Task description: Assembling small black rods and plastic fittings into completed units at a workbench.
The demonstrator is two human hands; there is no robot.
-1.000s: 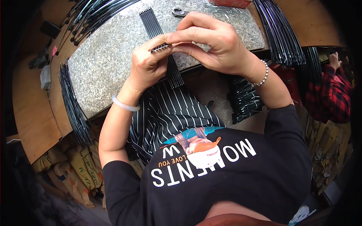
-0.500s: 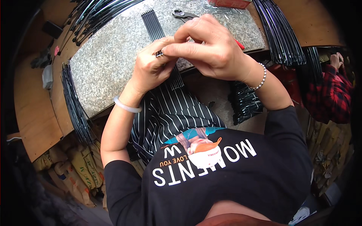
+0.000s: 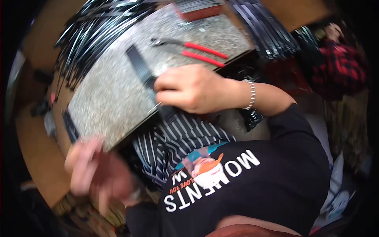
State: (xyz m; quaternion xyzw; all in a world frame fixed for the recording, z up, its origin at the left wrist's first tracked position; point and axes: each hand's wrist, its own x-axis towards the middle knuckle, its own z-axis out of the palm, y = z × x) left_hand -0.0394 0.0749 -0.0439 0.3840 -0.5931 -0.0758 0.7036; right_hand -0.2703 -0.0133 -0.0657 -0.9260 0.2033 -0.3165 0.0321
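Note:
My right hand (image 3: pixel 189 90) is closed round the middle of a flat row of thin black strips (image 3: pixel 137 63). The row lies slantwise across the front edge of the speckled grey tabletop (image 3: pixel 104 94), its near end over my striped apron. Smeared by motion, my left hand (image 3: pixel 98 170) is off the tabletop's left front corner, fingers stretched out and nothing visible in them. Close beyond its fingertips hangs a bundle of black strips (image 3: pixel 71 126). Pliers with red handles (image 3: pixel 205 51) lie on the tabletop just beyond my right hand.
A big heap of loose black strips (image 3: pixel 102 31) covers the back left. At the back stands a red and grey box (image 3: pixel 199 10); to its right lies another strip bundle (image 3: pixel 264 29). Another person in a checked sleeve (image 3: pixel 341 71) is at the far right.
My left hand has let go of the row and swung down to the left. My right hand has moved down onto the row and now grips it. The whole view has shifted.

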